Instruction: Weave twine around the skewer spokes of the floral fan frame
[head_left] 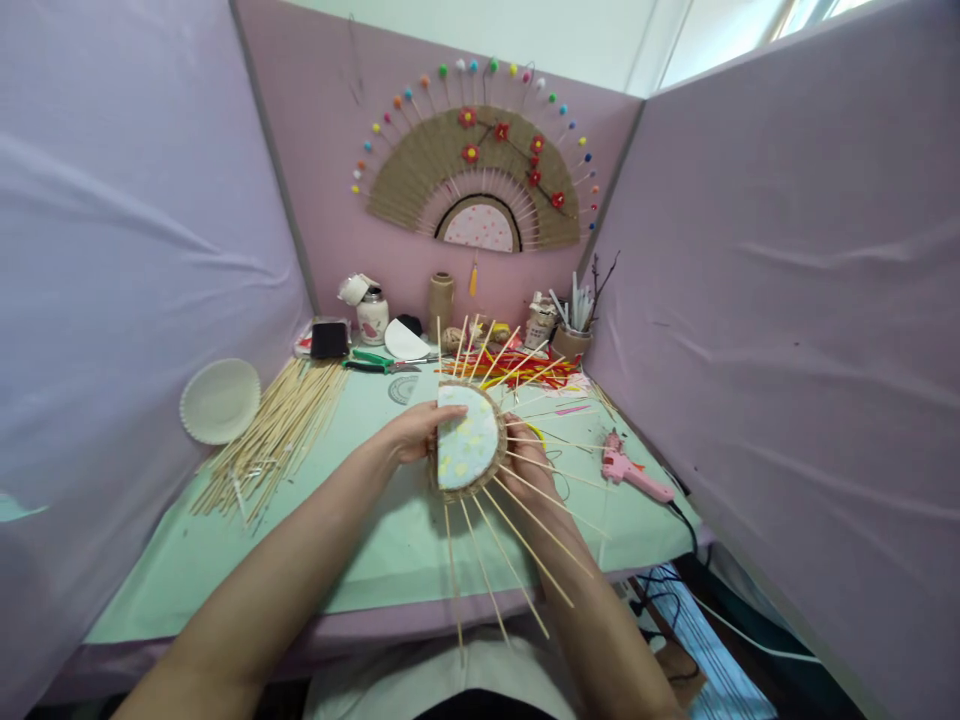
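I hold a half-made fan above the table: a half-round patterned paper piece edged with twine, thin bamboo sticks fanning out from it. My left hand grips its straight left edge, fingers curled round it. Behind the sticks on the right side, my right hand closes on the fan's rim, fingers partly hidden.
A pile of bamboo sticks and a white paper plate lie at the left. A pink glue gun lies at the right. Pliers, red and yellow strips, jars and a tool cup stand at the back. A finished fan hangs on the wall.
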